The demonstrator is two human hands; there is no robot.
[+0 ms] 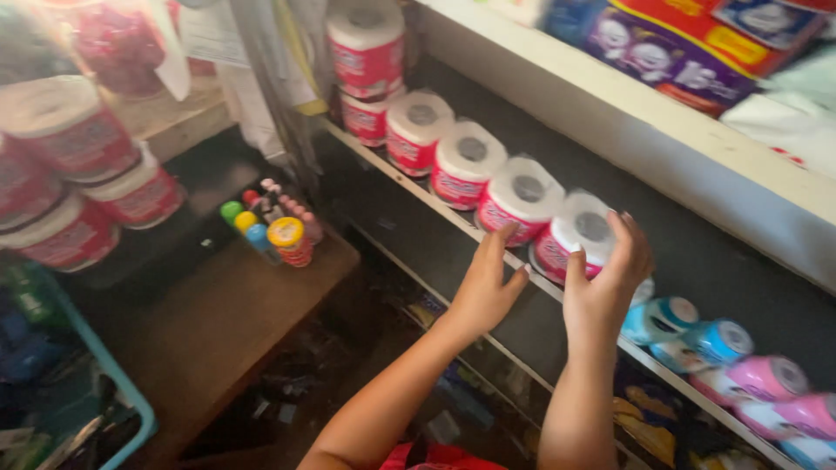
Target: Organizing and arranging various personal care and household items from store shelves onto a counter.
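Two hands at white shelf (488, 239): right hand (605, 283) grip grasping tissue roll (575, 235), left hand (486, 287) released, cluttered shop

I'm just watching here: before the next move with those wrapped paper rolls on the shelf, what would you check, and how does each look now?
1. Right hand has hold of the end roll: ok, fingers wrap its side.
2. Left hand is free: ok, open, palm by the shelf edge.
3. End roll stands in line with the row of rolls: ok.
4. End roll sits fully on the shelf: cannot tell, hand hides its base.
5. Blue rolls beside it leave room: cannot tell.
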